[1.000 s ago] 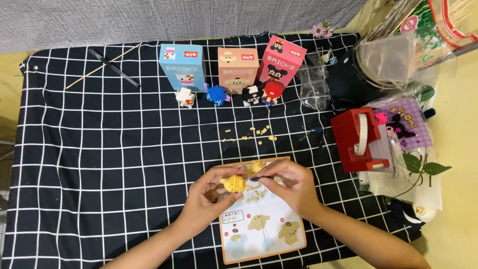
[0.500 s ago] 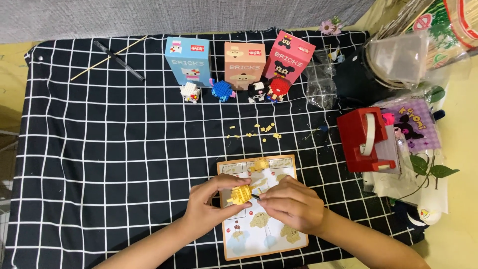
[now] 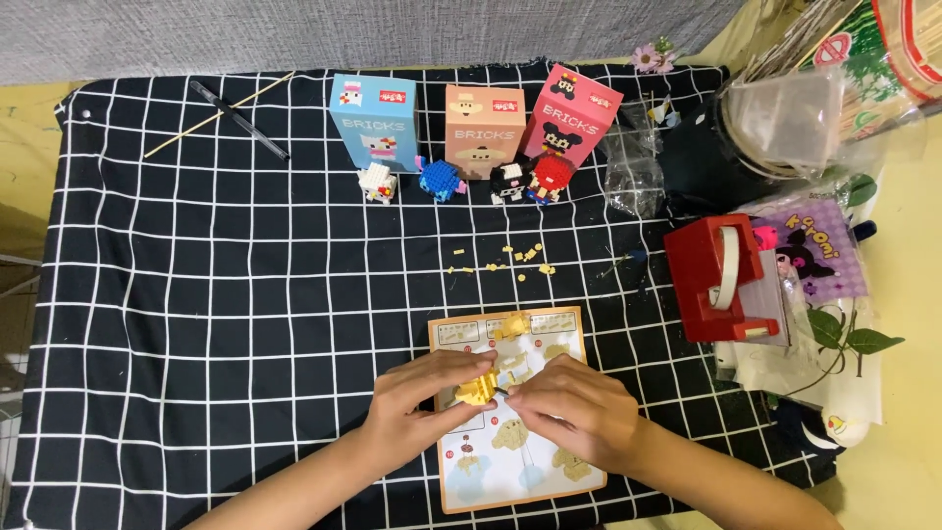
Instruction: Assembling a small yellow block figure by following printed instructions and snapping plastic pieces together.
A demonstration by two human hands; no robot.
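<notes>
My left hand [image 3: 417, 404] and my right hand [image 3: 574, 407] meet over an instruction sheet [image 3: 520, 461] near the table's front edge. Between their fingertips sits a small yellow brick model [image 3: 478, 390], gripped by the left hand's fingers while the right hand's fingertips press on its right side. Another yellow brick piece [image 3: 512, 325] lies on the sheet's upper part. Several loose yellow bricks [image 3: 510, 259] are scattered on the black checked cloth [image 3: 196, 294] beyond the sheet.
Three brick boxes, blue [image 3: 374, 120], tan [image 3: 485, 129] and pink [image 3: 572, 111], stand at the back with small finished figures [image 3: 461, 179] before them. A red tape dispenser [image 3: 717, 278], plastic bags [image 3: 633, 172] and a clear container [image 3: 785, 123] crowd the right. A pen and stick [image 3: 235, 118] lie back left.
Both hands with the yellow model have stayed together over the sheet, shifting slightly toward me; the right hand's fingers have settled onto the model's side.
</notes>
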